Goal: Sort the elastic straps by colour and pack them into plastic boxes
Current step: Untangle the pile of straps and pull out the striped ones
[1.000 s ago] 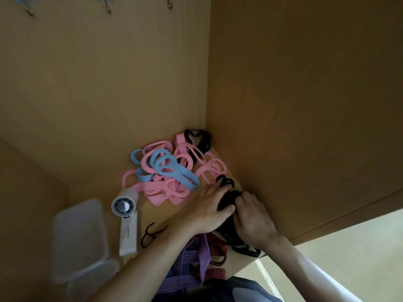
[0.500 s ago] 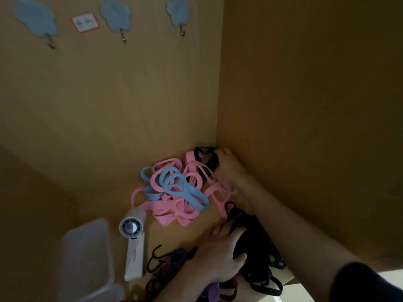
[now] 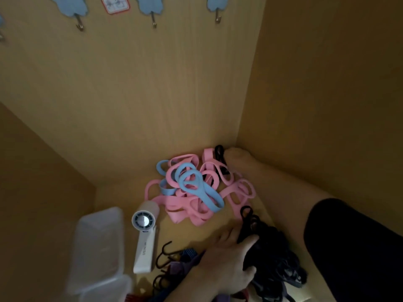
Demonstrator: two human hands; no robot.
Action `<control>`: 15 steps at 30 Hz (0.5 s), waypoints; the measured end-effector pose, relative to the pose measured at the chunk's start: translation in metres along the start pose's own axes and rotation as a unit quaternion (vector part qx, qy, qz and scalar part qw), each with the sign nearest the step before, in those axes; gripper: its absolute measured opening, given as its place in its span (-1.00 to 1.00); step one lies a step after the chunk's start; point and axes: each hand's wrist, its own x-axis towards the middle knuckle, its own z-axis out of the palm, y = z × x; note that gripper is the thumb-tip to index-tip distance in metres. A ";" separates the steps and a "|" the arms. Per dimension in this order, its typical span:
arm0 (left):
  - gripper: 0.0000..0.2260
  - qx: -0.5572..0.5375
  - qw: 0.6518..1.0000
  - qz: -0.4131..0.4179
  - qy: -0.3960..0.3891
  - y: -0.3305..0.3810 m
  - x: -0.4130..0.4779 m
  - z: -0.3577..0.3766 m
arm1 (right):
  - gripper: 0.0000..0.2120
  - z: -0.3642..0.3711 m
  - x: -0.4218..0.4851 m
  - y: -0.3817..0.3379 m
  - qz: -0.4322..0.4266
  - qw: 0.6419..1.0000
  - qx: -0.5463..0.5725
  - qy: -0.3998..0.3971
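In the head view, the left hand [image 3: 226, 258] lies to the right of the fan [image 3: 145, 236] and nearer to the person. Its thumb and fingers are curled onto the black bundle [image 3: 274, 258] and hold it down on the shelf [image 3: 196, 234]. The right hand [image 3: 234, 158] reaches far beyond the fan and to its right, into the corner [image 3: 236, 140], where it touches a black strap [image 3: 219, 153]. Its fingers are hidden, so I cannot tell if they pinch this strap or only lie on it. The strap runs down into the pink straps [image 3: 192, 210], a heap beyond the fan on its right side, with the blue straps [image 3: 197, 186] on top. Here is the main risk, as I judge it: the strap seems threaded through pink loops, so a quick pull may drag pink ones along and mix them into the black bundle, or push the heap against the fan. Elastic also stretches and can snap back if it slips from the fingers. The left hand covers only one part of the bundle, so loose ends on its near side may slide off the shelf. The box [image 3: 98, 247] stands just left of the fan, away from both hands, and I see no straps in it. Each carry must therefore pass over the fan and may knock it. The striped straps [image 3: 187, 253], just right of the fan's handle, lie close to the bundle and could get caught up with it.
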 end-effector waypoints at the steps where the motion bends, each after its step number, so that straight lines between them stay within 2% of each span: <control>1: -0.40 0.001 1.000 -0.006 -0.001 0.000 0.002 -0.001 | -0.69 -0.008 -0.004 -0.001 0.003 1.000 0.001 0.006; 5: -0.39 0.011 1.000 -0.012 0.027 0.002 0.005 -0.006 | -0.77 -0.056 -0.026 -0.007 0.033 0.999 -0.002 0.018; 9: -0.42 -0.061 0.994 -0.021 0.091 -0.010 0.006 -0.010 | -0.72 -0.103 -0.054 -0.014 0.051 0.998 -0.018 0.036; 12: -0.59 -0.121 0.983 -0.035 0.136 -0.014 0.004 -0.025 | -0.69 -0.128 -0.075 -0.019 0.062 0.996 -0.008 0.068; 15: -0.83 -0.194 0.956 -0.057 0.215 -0.013 0.004 -0.050 | -0.59 -0.155 -0.096 -0.022 0.058 0.993 0.024 0.103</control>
